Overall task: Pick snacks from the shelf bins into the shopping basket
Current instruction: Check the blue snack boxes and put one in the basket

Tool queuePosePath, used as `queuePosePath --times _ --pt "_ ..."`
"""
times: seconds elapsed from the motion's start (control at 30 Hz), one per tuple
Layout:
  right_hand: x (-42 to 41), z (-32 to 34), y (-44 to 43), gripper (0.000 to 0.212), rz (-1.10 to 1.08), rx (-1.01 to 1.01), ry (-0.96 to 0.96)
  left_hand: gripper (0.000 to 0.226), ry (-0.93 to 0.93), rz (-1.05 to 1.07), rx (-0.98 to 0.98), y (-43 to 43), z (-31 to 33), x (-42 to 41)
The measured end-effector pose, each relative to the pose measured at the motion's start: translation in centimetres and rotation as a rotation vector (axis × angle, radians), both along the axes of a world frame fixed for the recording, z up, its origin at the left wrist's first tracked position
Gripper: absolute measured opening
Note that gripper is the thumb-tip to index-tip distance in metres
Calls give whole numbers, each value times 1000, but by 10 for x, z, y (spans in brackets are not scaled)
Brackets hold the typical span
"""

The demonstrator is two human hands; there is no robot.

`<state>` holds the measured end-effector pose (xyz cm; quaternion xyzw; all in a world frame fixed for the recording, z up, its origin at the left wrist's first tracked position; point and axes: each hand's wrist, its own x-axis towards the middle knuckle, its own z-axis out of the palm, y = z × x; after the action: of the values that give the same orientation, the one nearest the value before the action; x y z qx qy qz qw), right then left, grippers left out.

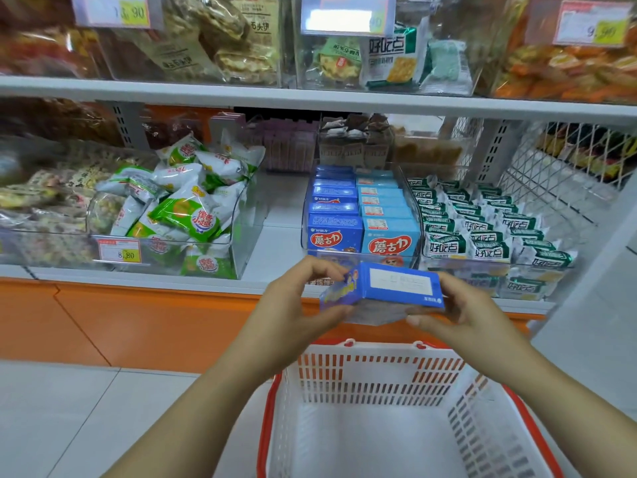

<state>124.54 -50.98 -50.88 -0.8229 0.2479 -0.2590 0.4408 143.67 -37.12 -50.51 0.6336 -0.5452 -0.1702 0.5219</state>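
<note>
2 bare forearms (220, 384), left hand (296, 301), right hand (465, 305)

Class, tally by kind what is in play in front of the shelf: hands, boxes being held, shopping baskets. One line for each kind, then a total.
Hands: 2, the left hand and the right hand
Boxes held: 1, a blue box gripped by both hands
Baskets: 1, the shopping basket below the hands
Total: 4
</note>
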Motion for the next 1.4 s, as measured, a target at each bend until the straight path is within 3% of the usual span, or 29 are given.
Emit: queuePosePath --times 0.27,0.37,0.5,0.6,0.77,0.83,0.9,0.97,1.03,1.13,1.27,1.4 --pt "-2 0 0 45 -6 114 -38 31 63 -5 -42 -3 2 -8" --pt "7 12 0 31 -25 135 -51 32 314 19 -17 -8 -2 2" --pt "24 31 -2 10 -21 234 -51 39 502 10 97 -11 -8 13" --pt "33 39 -5 16 -37 263 -36 32 672 -104 125 -10 -8 12" --pt "36 45 -6 11 -35 251 -81 47 643 -110 68 -9 -7 17" --pt "32 47 -6 26 23 97 -93 46 558 -73 40 -8 -4 20" --pt "26 48 -6 37 69 -189 -66 37 540 -69 111 -6 -3 24" --pt "22 47 -7 33 105 -546 -51 29 751 -102 227 -5 1 26" --pt "21 44 -9 25 174 -894 -48 42 963 -168 315 -3 4 28" --pt "19 38 -13 19 278 -1167 -74 37 964 -216 299 -4 3 22" --pt "16 35 -18 24 226 -1215 -33 37 947 -205 228 -6 0 21" --pt "14 38 -23 42 100 -935 30 46 837 -167 187 -6 -1 24"
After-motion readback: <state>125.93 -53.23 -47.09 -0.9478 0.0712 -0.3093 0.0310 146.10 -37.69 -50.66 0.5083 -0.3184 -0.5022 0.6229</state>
